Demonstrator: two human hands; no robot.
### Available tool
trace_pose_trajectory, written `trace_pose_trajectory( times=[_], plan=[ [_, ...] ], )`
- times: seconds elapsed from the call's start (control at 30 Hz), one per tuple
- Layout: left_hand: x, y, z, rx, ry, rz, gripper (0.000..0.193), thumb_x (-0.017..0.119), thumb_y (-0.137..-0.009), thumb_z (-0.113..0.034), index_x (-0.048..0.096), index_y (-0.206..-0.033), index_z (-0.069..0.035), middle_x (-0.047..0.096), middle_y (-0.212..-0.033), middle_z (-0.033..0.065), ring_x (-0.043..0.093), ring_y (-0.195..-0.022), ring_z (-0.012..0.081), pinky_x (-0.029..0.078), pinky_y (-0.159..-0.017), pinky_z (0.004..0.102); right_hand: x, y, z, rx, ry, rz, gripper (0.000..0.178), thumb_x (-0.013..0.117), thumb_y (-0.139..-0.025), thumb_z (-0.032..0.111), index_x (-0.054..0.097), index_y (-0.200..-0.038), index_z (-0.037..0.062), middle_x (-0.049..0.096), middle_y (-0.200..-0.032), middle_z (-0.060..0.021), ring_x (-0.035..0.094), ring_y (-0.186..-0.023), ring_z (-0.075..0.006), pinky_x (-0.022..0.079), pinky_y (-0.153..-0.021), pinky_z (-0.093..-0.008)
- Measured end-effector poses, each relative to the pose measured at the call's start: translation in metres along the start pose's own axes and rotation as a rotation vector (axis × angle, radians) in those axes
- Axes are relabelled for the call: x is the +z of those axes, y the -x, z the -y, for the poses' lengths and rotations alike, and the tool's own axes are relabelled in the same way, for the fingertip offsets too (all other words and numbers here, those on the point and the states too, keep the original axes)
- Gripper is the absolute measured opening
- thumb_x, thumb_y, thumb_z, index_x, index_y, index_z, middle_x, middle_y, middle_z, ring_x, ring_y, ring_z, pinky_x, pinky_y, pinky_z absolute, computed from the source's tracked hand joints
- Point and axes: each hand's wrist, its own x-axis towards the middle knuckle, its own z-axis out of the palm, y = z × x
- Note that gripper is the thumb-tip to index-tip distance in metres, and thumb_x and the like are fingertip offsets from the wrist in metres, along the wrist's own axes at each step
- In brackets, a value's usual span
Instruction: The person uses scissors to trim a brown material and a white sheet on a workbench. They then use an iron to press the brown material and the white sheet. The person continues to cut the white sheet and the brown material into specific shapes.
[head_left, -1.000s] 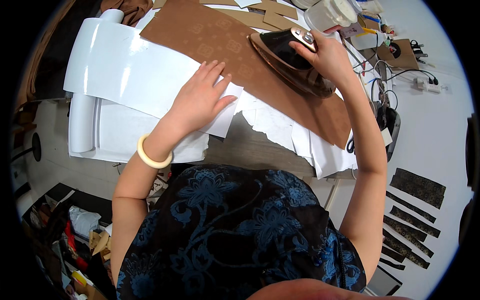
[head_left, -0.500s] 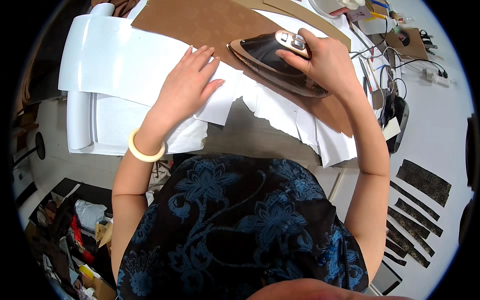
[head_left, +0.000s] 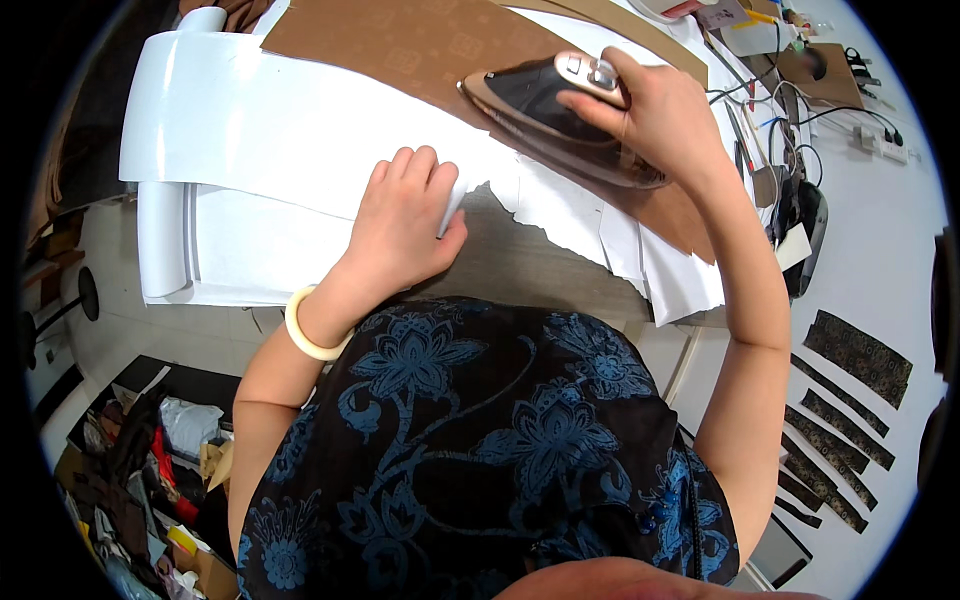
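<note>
My right hand (head_left: 665, 115) is wrapped round the handle of a dark clothes iron (head_left: 540, 105) with a gold-coloured trim. The iron rests on a long brown patterned piece of material (head_left: 400, 55), its tip pointing left. Beneath and beside this brown piece lie white paper sheets (head_left: 270, 110), some with torn edges. My left hand (head_left: 405, 215), fingers curled in, grips a white sheet of paper (head_left: 452, 205), whose bent edge shows between thumb and fingers. The rest of that sheet is hidden by the hand.
A roll of white paper (head_left: 163, 240) lies at the table's left. Cables and a power strip (head_left: 880, 143) are at the far right, near a cardboard box (head_left: 825, 75). Dark patterned strips (head_left: 830, 450) lie lower right. A bin of scraps (head_left: 150, 450) stands lower left.
My left hand has gone from lying flat on the paper to curled round a sheet, and has drawn back toward me. The iron has shifted only slightly.
</note>
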Motion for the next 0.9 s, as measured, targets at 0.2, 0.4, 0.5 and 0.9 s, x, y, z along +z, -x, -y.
trace_pose_trajectory(
  times=[0.2, 0.4, 0.5, 0.9],
  plan=[
    [-0.022, 0.013, 0.013, -0.154, 0.284, -0.291, 0.009, 0.063, -0.079, 0.001, 0.054, -0.079, 0.002, 0.053, -0.075, 0.0097, 0.054, -0.068, 0.0222, 0.046, -0.065, 0.0301, 0.0, -0.003, -0.003, 0.027, -0.036, 0.031, 0.057, 0.062, -0.088, 0.063, 0.066, -0.094, 0.006, 0.066, -0.063, -0.0137, 0.068, -0.061, -0.0328, 0.056, -0.058, -0.0407],
    [-0.027, 0.014, 0.028, -0.25, 0.384, -0.322, 0.015, 0.071, -0.082, -0.012, 0.062, -0.085, 0.0, 0.063, -0.081, 0.0105, 0.059, -0.071, 0.0219, 0.049, -0.066, 0.0321, 0.0, 0.005, 0.005, 0.007, -0.049, 0.042, 0.058, 0.062, -0.087, 0.064, 0.065, -0.095, 0.0069, 0.065, -0.063, -0.0136, 0.067, -0.061, -0.0335, 0.055, -0.058, -0.0419],
    [-0.027, 0.01, 0.015, -0.206, 0.403, -0.273, 0.02, 0.072, -0.087, -0.017, 0.065, -0.091, 0.001, 0.065, -0.084, 0.0095, 0.058, -0.074, 0.0195, 0.048, -0.07, 0.0303, 0.001, 0.004, -0.003, 0.028, -0.017, 0.002, 0.059, 0.062, -0.087, 0.064, 0.065, -0.095, 0.0055, 0.065, -0.063, -0.0144, 0.067, -0.062, -0.0339, 0.055, -0.058, -0.0424],
    [-0.021, -0.037, 0.061, -0.697, 1.559, -0.329, 0.031, 0.054, -0.1, -0.017, 0.054, -0.119, 0.007, 0.055, -0.122, 0.0181, 0.057, -0.118, 0.0292, 0.05, -0.105, 0.0388, -0.008, 0.025, -0.029, 0.278, -0.077, 0.024, 0.058, 0.066, -0.087, 0.06, 0.065, -0.093, 0.0023, 0.066, -0.064, -0.0157, 0.068, -0.063, -0.0347, 0.054, -0.059, -0.0418]
  ],
)
